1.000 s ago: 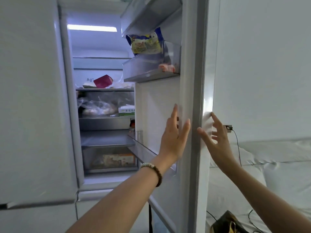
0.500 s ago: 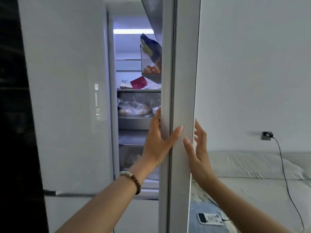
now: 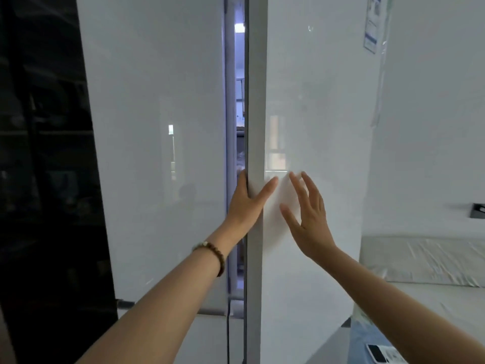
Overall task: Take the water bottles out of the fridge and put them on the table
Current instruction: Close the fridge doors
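The white fridge's right door stands almost shut, leaving only a thin lit gap beside the left door. My left hand wraps around the right door's free edge, fingers inside the gap and thumb on the front face. My right hand lies flat with spread fingers on the door's front, holding nothing. No water bottle is visible; the fridge's inside is nearly all hidden.
A dark shelf unit stands left of the fridge. A bed with pale sheets is at the right, with a wall socket above it. A small device lies on a blue surface at the bottom right.
The right fridge door has swung from wide open to nearly shut. Both hands followed it, the right hand moving onto the door's front face. The shelves and food are now hidden.
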Action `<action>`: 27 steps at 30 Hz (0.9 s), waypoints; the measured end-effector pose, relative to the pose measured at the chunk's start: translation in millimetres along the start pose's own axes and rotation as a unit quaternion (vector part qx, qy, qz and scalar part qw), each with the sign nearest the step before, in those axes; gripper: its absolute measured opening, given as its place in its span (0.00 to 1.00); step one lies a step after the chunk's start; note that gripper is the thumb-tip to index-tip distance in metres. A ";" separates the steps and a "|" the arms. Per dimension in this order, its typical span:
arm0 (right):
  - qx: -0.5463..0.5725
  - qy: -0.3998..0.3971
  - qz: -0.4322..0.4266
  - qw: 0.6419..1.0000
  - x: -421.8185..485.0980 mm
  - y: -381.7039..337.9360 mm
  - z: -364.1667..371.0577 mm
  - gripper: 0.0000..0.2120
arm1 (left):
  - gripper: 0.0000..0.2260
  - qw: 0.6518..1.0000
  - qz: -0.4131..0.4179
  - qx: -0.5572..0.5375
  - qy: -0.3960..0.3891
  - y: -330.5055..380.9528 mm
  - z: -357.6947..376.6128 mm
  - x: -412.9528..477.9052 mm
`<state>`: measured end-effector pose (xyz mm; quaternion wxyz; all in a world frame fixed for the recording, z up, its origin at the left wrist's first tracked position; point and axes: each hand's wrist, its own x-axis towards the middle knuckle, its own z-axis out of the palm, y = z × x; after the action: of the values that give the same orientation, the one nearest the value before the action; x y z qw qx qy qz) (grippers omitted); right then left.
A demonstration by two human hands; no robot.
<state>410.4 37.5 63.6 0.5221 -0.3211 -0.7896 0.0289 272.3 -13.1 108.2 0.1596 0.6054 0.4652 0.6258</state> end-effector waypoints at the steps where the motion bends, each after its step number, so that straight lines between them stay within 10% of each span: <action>1: -0.038 -0.003 -0.019 0.999 6.9 6.4 8.3 0.28 | 0.23 1.000 0.013 0.015 0.023 -7.3 -3.9 6.4; 8: -0.206 0.025 -0.128 0.970 64.1 48.2 63.3 0.26 | 0.31 0.961 0.123 0.206 0.137 -80.0 -21.8 59.1; 17: -0.272 0.072 -0.213 0.936 136.2 111.2 133.9 0.24 | 0.25 0.811 0.246 0.522 0.099 -154.3 -32.9 151.3; 27: -0.365 0.105 -0.239 0.894 161.3 145.3 166.5 0.25 | 0.26 0.798 0.263 0.523 0.139 -210.3 -21.8 198.1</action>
<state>299.2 287.5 62.9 0.4393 -0.2918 -0.7381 -0.4208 133.3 238.1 69.4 -0.4188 0.6018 0.5622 0.3826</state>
